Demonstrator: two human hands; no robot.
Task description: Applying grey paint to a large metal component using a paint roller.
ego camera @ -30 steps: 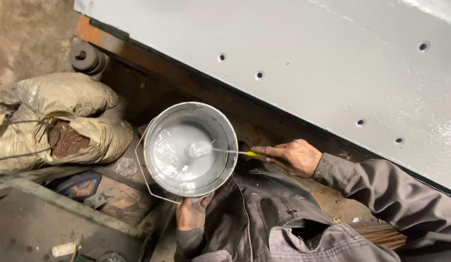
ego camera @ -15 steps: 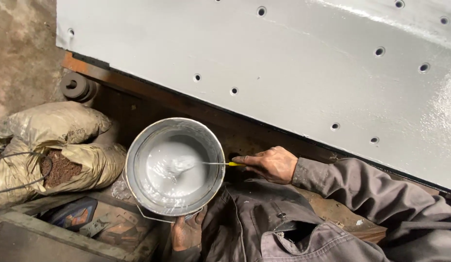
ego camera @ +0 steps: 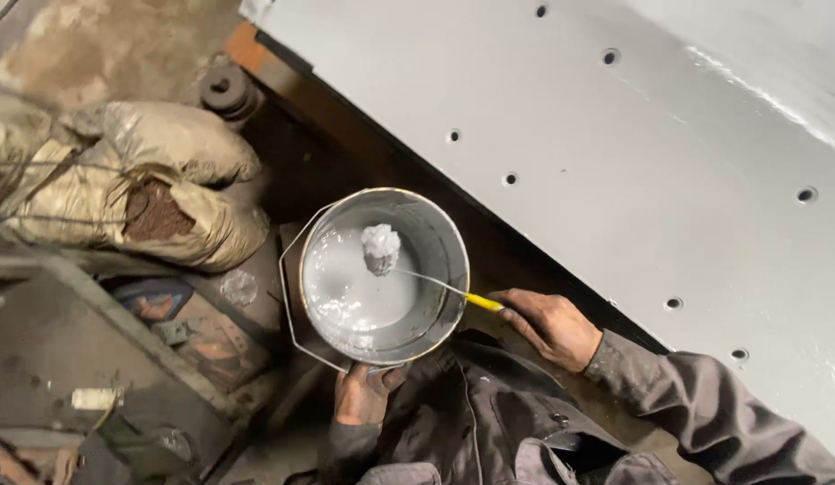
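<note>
L hand cups the near rim of the metal bucket from below, fingers curled tight on it; R hand reaches in from the right, closed on the yellow handle of a small roller. Vs 0.5 s ago: roller head now lifted clear of the paint, was dipped. Bucket sits below the grey panel edge, beside the sacks; grey paint inside, roller head coated pale grey.

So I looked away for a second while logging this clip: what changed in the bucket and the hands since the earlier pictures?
The small roller has come up out of the grey paint; earlier its head lay down in it. The right hand still grips the yellow handle, and the left hand still holds the metal bucket by its near rim. The grey panel and sacks lie as before.
</note>
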